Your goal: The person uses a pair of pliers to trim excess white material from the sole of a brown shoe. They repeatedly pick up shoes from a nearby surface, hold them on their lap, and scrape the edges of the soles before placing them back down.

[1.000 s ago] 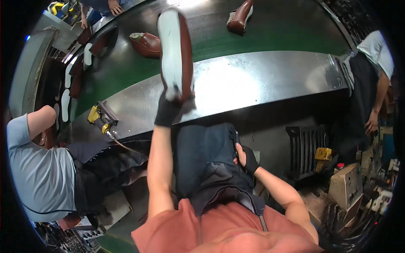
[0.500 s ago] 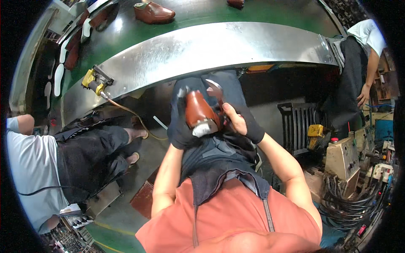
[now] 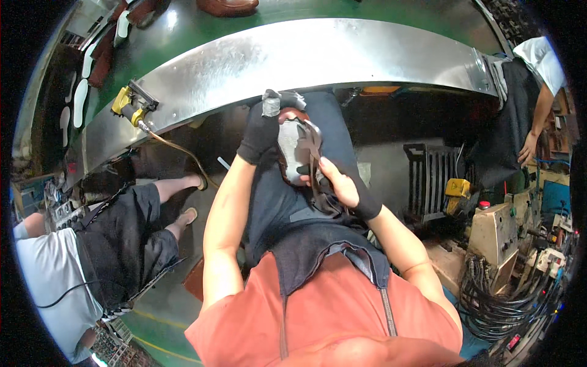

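Note:
A brown leather shoe point(image 3: 290, 142) rests on my lap with its pale grey underside facing up. My left hand point(image 3: 262, 131), in a black fingerless glove with grey tape round the fingertips, is closed about its far end. In my right hand point(image 3: 340, 186), also gloved in black, is a metal hand tool point(image 3: 311, 145) with a curved head, held across the shoe's right edge. Motion blurs the tool, so its exact kind and whether it touches the shoe are unclear.
Ahead runs a shiny metal bench edge point(image 3: 306, 52) beside a green surface point(image 3: 342, 9). A yellow air-powered tool point(image 3: 131, 109) with a hose lies at its left. Another brown shoe point(image 3: 229, 6) stands beyond. People work on both sides; machinery point(image 3: 498, 229) with cables stands right.
The shoe has been turned from its brown upper facing up to its underside facing up. My left hand has moved to its far end. My view has shifted slightly.

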`<action>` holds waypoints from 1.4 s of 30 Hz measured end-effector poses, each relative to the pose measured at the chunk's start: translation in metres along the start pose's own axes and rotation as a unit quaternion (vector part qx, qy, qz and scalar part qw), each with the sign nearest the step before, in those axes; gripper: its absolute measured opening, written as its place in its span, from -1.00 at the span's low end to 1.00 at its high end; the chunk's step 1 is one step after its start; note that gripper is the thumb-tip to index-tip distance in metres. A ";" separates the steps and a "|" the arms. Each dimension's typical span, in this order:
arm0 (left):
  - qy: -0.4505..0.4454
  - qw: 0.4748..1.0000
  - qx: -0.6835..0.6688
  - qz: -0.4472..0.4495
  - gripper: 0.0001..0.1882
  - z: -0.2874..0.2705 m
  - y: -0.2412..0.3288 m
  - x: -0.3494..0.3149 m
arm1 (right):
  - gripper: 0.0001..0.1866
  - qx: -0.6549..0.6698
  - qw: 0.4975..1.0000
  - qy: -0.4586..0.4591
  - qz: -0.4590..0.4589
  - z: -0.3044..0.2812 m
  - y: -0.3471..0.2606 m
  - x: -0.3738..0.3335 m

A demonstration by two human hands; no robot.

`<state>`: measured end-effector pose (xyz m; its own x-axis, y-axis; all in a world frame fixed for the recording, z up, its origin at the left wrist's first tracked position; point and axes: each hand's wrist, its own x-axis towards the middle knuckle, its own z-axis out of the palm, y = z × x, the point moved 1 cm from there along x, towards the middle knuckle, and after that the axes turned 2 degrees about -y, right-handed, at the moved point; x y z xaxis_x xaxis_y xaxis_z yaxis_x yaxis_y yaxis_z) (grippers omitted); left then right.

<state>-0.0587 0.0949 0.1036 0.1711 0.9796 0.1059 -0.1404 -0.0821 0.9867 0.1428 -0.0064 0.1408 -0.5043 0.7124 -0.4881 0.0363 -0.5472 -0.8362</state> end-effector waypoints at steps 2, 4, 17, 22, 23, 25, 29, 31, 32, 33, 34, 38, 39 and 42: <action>0.010 0.999 -0.024 0.026 -0.46 0.000 -0.004 -0.003 | -0.46 0.179 0.983 0.026 0.019 0.015 -0.013 0.007; 0.031 0.997 -0.035 0.054 -0.44 0.010 -0.004 -0.006 | -0.43 0.194 0.979 -0.046 0.047 0.001 -0.007 0.014; 0.077 0.992 -0.006 0.099 -0.56 0.019 -0.008 -0.011 | -0.68 -0.251 0.909 0.201 -0.264 0.021 0.056 0.039; 0.052 0.983 0.108 0.136 -0.36 0.021 0.020 -0.017 | -0.60 -0.214 0.961 0.101 -0.143 0.015 0.035 0.005; 0.055 0.988 0.082 0.121 -0.34 0.022 0.020 -0.021 | -0.60 -0.156 0.972 0.097 -0.148 0.019 0.040 0.003; 0.071 0.988 0.080 0.110 -0.34 0.025 0.019 -0.025 | -0.58 -0.037 0.982 0.088 -0.162 0.032 0.046 0.002; 0.086 0.983 0.139 0.088 -0.44 0.029 0.027 -0.040 | -0.60 -0.044 0.991 0.068 -0.109 0.031 0.031 -0.010; 0.082 0.991 0.085 0.059 -0.49 0.034 0.041 -0.047 | -0.61 -0.201 0.962 0.070 -0.171 0.016 0.033 -0.014; 0.077 0.995 0.036 0.051 -0.55 0.034 0.042 -0.055 | -0.67 -0.231 0.959 0.041 -0.161 0.011 0.042 -0.015; 0.030 0.996 0.032 0.080 -0.64 0.031 0.042 -0.058 | -0.72 -0.259 0.954 0.015 -0.149 0.007 0.055 -0.019; 0.044 0.995 0.072 0.058 -0.64 0.031 0.044 -0.068 | -0.77 -0.288 0.944 -0.014 -0.158 0.003 0.061 -0.024; 0.084 0.992 0.073 -0.065 -0.46 0.054 0.062 -0.115 | -0.73 -0.407 0.877 -0.118 -0.226 -0.015 0.076 -0.048; 0.097 0.990 0.027 -0.104 -0.45 0.057 0.061 -0.123 | -0.71 -0.416 0.867 -0.124 -0.247 -0.019 0.085 -0.051; 0.094 0.982 -0.070 -0.148 -0.34 0.060 0.065 -0.135 | -0.62 -0.438 0.834 -0.149 -0.299 -0.026 0.096 -0.055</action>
<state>-0.0324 -0.0539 0.1612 0.0437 0.9745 -0.2199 -0.2476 0.2238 0.9427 0.1968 -0.0864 0.0810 -0.8458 0.5305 0.0576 0.2518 0.4920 -0.8334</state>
